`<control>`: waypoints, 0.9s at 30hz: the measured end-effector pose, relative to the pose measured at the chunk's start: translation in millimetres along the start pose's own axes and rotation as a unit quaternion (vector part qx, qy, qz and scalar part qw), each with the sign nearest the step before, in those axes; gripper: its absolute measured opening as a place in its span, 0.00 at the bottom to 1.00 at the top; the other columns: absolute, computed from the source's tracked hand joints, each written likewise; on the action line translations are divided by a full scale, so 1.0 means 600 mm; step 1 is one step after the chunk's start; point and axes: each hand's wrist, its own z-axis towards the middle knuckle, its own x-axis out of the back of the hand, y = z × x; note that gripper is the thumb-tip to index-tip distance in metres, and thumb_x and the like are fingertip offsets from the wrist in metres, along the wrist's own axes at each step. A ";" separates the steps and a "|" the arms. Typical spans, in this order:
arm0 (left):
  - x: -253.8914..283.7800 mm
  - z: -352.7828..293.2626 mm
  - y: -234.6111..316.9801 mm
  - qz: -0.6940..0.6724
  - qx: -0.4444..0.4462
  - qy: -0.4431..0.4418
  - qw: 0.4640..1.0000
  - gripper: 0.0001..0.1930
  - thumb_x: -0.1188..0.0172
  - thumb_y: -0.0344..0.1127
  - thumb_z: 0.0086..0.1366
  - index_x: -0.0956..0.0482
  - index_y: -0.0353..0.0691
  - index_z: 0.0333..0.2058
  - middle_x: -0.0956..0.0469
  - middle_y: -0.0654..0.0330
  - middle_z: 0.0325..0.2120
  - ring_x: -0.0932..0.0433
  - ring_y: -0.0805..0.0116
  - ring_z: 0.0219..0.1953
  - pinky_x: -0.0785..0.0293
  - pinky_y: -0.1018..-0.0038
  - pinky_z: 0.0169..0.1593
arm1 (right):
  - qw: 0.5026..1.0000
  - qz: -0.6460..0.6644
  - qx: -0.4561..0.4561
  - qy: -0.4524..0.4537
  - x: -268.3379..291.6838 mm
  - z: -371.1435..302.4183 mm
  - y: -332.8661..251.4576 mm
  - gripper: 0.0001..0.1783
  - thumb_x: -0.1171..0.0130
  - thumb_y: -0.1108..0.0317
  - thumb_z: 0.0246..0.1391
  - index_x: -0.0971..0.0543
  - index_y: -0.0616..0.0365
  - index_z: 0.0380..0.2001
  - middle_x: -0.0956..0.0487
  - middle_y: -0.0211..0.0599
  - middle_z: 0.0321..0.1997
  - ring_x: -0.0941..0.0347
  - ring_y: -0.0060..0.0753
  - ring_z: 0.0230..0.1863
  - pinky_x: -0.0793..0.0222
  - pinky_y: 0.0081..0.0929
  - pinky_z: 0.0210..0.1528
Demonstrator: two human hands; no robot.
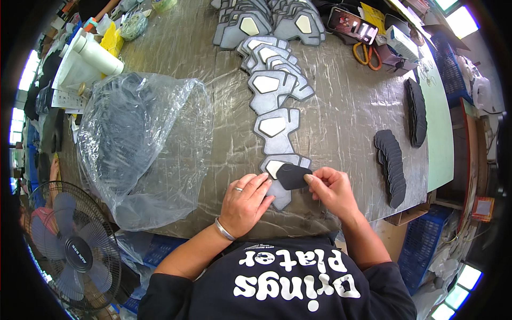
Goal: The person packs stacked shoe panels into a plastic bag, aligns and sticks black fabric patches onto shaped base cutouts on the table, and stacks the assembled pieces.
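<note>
My right hand (330, 191) pinches a small black flat piece (292, 178) by its right corner, between thumb and fingers. The black piece lies partly over the white patch (273, 168) of a grey, dark-edged cut-out (280, 198) near the table's front edge. My left hand (246, 201) rests with its fingers stretched out on the left side of that cut-out, fingertips beside the white patch. It wears a ring and a silver bracelet. Just beyond lies another grey cut-out (278, 143) with a bare white patch.
More grey cut-outs (272, 96) run away in an overlapping row toward far stacks (298, 33). A clear plastic bag (133, 154) of dark pieces lies left. Black pieces fan out in rows (391, 168) on the right. Scissors (367, 55) and a phone (352, 25) lie far right; a fan (74, 250) stands near left.
</note>
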 end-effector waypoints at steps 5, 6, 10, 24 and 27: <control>-0.003 -0.003 -0.007 -0.006 -0.001 -0.014 1.000 0.20 0.29 0.35 0.52 0.20 0.36 0.44 0.22 0.58 0.46 0.26 0.59 0.51 0.30 0.64 0.52 | 0.999 -0.036 -0.027 -0.015 -0.032 0.020 -0.002 0.14 0.37 0.64 0.60 0.21 0.67 0.29 0.24 0.28 0.20 0.29 0.14 0.19 0.36 0.16 0.20; -0.005 -0.004 -0.007 -0.006 0.003 -0.014 1.000 0.20 0.29 0.35 0.52 0.20 0.36 0.44 0.22 0.58 0.46 0.26 0.59 0.51 0.30 0.64 0.52 | 0.999 -0.037 -0.030 -0.018 -0.034 0.023 -0.001 0.14 0.37 0.64 0.60 0.21 0.67 0.29 0.24 0.28 0.20 0.29 0.14 0.19 0.36 0.16 0.20; -0.008 -0.005 -0.009 -0.021 0.015 0.006 1.000 0.20 0.27 0.35 0.51 0.20 0.36 0.42 0.22 0.58 0.46 0.25 0.60 0.51 0.29 0.65 0.51 | 0.998 -0.056 -0.043 -0.002 -0.037 0.031 -0.009 0.14 0.37 0.64 0.60 0.21 0.68 0.29 0.23 0.29 0.19 0.28 0.15 0.18 0.36 0.17 0.19; -0.008 -0.002 -0.012 0.007 -0.011 -0.013 1.000 0.22 0.32 0.37 0.56 0.23 0.38 0.49 0.26 0.59 0.55 0.28 0.64 0.52 0.31 0.69 0.51 | 0.994 -0.083 -0.066 0.015 -0.042 0.039 -0.020 0.14 0.36 0.65 0.58 0.20 0.68 0.27 0.24 0.29 0.17 0.29 0.15 0.16 0.37 0.17 0.17; -0.010 0.000 -0.011 0.025 -0.010 -0.032 0.999 0.22 0.34 0.38 0.57 0.23 0.38 0.50 0.26 0.60 0.57 0.29 0.65 0.52 0.32 0.70 0.50 | 0.994 -0.086 -0.063 0.022 -0.045 0.039 -0.024 0.14 0.36 0.66 0.58 0.20 0.68 0.26 0.24 0.28 0.17 0.30 0.14 0.16 0.37 0.16 0.17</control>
